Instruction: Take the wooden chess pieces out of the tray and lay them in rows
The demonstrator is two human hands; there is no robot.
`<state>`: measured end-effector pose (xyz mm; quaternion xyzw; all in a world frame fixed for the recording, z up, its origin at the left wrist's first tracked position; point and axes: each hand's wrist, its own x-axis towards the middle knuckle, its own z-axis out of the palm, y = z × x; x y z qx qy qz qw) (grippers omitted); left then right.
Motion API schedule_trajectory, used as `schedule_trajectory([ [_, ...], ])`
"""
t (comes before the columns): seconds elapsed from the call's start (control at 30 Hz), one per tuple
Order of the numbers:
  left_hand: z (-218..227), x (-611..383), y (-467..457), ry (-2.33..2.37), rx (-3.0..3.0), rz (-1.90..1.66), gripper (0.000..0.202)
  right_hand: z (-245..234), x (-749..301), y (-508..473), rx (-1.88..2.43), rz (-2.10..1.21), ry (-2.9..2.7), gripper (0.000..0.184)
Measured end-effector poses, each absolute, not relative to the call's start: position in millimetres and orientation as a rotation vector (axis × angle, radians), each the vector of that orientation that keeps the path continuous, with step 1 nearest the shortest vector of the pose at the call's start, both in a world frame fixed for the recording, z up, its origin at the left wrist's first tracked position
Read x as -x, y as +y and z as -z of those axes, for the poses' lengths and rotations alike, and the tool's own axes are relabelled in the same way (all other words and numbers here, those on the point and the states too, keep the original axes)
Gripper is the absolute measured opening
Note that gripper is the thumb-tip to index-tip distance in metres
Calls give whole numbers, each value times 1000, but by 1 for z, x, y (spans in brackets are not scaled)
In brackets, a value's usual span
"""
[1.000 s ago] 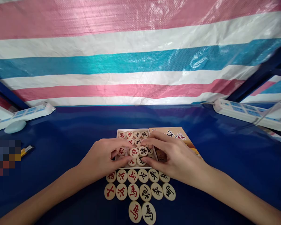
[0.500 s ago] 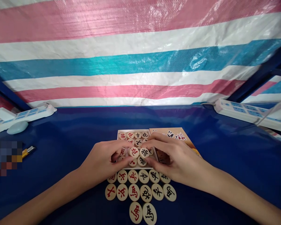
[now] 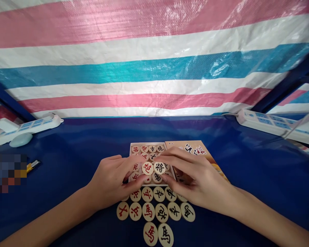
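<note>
Both grips are narrow: the left hand (image 3: 112,180) pinches a red disc (image 3: 147,168) between thumb and forefinger, and the right hand (image 3: 199,178) pinches a black disc (image 3: 159,167) the same way. The two discs sit side by side, faces up, over the box (image 3: 152,143); whether their undersides rest on the discs in it cannot be told.

Take that held pair as the dial's centre, with 12 pointing away from the person. The lid (image 3: 193,147) lies at 2 o'clock, just beside the box and partly behind the right hand. Loose discs stand in rows at 6 o'clock, the near pair (image 3: 150,234) closest to the person.

The likeliest trouble is a slip, I judge: each disc hangs on a small contact at its rim, and a smooth edge could twist out and drop among the discs below, tilted. The held discs are also so close to each other that one could nudge the other askew. Space is tight: knuckles or fingertips could catch the discs around them, and the right hand could shove the lid towards 3 o'clock. The heels of both hands hang near the loose rows, so a low wrist could scatter those.
</note>
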<state>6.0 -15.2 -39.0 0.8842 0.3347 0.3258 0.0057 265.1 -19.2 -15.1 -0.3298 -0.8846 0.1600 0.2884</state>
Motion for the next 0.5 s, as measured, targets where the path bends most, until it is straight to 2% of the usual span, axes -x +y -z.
schedule_trajectory([
  [0.3,39,-7,-16,1074,-2726,-999,25,20,-265,-19,814,-445,-2332,47],
  [0.5,40,-6,-18,1112,-2635,-969,27,18,-265,-19,824,-421,-2305,39],
])
